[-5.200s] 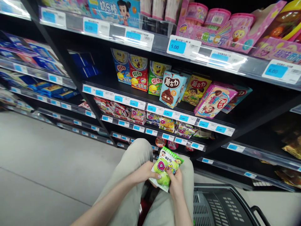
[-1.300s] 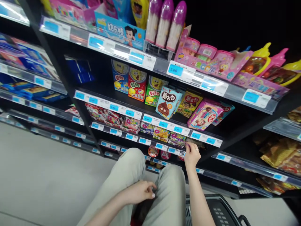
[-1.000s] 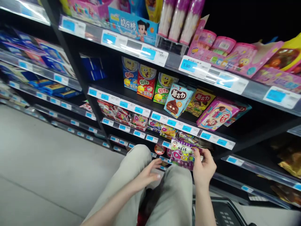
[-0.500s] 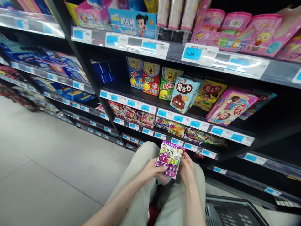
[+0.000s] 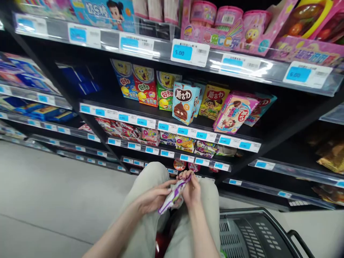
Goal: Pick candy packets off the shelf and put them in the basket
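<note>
A small purple and white bag of gummy candy (image 5: 174, 196) is held between my two hands, above my knees. It is tilted so that its edge faces me, and its printed front is mostly turned away. My left hand (image 5: 157, 197) grips the bag's left side, fingers on top and partly beneath. At its upper right end, my right hand (image 5: 190, 186) closes its fingers round the bag. Straight ahead, a low shelf carries similar candy bags (image 5: 186, 143) in display boxes.
Snack boxes, among them a light blue one (image 5: 184, 104), stand on the shelf above. Pink candy tubs (image 5: 228, 19) fill the top shelf. A dark shopping basket (image 5: 249, 229) sits on the floor by my right knee. Price tags line the shelf edges (image 5: 188, 130).
The candy bag has turned from showing its front to nearly edge-on, and my right hand has moved to its top end. My view has shifted to the right, showing more of the basket.
</note>
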The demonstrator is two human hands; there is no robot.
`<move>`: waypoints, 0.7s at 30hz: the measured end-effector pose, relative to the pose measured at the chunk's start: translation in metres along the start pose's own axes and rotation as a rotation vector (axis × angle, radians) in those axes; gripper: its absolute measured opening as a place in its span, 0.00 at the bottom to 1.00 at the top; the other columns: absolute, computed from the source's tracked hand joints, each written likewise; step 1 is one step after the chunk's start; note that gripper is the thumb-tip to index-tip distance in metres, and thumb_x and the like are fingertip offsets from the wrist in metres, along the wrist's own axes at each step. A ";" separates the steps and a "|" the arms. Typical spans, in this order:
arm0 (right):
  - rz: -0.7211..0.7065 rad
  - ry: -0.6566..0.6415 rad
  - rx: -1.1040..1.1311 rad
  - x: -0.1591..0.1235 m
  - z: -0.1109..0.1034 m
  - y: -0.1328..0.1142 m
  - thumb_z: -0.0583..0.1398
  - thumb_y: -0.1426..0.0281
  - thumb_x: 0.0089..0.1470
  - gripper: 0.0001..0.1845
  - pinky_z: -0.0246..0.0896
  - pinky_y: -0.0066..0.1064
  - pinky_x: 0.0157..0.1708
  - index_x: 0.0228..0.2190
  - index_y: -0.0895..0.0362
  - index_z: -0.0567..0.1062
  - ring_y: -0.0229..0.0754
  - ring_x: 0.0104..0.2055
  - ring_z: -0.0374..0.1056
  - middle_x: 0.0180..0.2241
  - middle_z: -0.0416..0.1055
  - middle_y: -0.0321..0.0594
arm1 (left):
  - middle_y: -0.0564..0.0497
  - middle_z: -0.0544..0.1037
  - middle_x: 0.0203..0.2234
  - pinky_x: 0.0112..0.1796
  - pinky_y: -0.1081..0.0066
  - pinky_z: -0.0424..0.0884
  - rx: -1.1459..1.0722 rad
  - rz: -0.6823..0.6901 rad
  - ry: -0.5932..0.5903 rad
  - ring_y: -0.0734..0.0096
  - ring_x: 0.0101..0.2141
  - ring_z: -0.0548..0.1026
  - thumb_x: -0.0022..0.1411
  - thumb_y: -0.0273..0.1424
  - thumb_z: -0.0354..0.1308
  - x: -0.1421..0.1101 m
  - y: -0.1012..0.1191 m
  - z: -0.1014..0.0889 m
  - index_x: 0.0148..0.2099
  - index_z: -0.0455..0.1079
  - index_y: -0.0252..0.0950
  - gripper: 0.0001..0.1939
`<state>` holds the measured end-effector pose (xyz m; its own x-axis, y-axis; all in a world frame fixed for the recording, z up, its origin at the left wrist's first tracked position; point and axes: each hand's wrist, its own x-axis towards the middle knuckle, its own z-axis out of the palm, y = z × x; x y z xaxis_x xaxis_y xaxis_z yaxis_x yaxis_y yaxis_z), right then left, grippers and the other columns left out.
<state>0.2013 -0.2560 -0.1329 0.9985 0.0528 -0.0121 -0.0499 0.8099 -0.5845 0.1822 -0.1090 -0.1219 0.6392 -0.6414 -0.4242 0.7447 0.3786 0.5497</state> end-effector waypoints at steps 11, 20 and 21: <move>-0.090 -0.119 -0.564 0.001 -0.024 -0.032 0.58 0.49 0.42 0.35 0.55 0.37 0.48 0.48 0.55 0.62 0.49 0.51 0.57 0.48 0.62 0.46 | 0.44 0.65 0.49 0.48 0.65 0.63 0.512 0.702 0.512 0.60 0.49 0.65 0.51 0.34 0.59 0.005 -0.010 0.000 0.53 0.58 0.34 0.27; -0.010 -0.213 -0.514 0.002 -0.025 -0.029 0.63 0.68 0.43 0.39 0.60 0.39 0.45 0.54 0.48 0.53 0.46 0.47 0.63 0.50 0.62 0.44 | 0.44 0.56 0.57 0.50 0.64 0.62 0.640 0.775 0.504 0.55 0.55 0.57 0.48 0.35 0.62 0.006 -0.006 -0.005 0.46 0.68 0.33 0.23; -0.019 -0.209 -0.544 0.003 -0.026 -0.029 0.64 0.68 0.43 0.34 0.60 0.38 0.45 0.52 0.49 0.59 0.46 0.47 0.63 0.49 0.63 0.44 | 0.43 0.59 0.55 0.48 0.64 0.64 0.597 0.744 0.495 0.54 0.54 0.59 0.46 0.35 0.63 0.006 -0.005 -0.005 0.46 0.68 0.32 0.24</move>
<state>0.2059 -0.2949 -0.1368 0.9711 0.2000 0.1300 0.0406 0.3982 -0.9164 0.1828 -0.1117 -0.1307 0.9999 0.0083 -0.0084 0.0076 0.0890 0.9960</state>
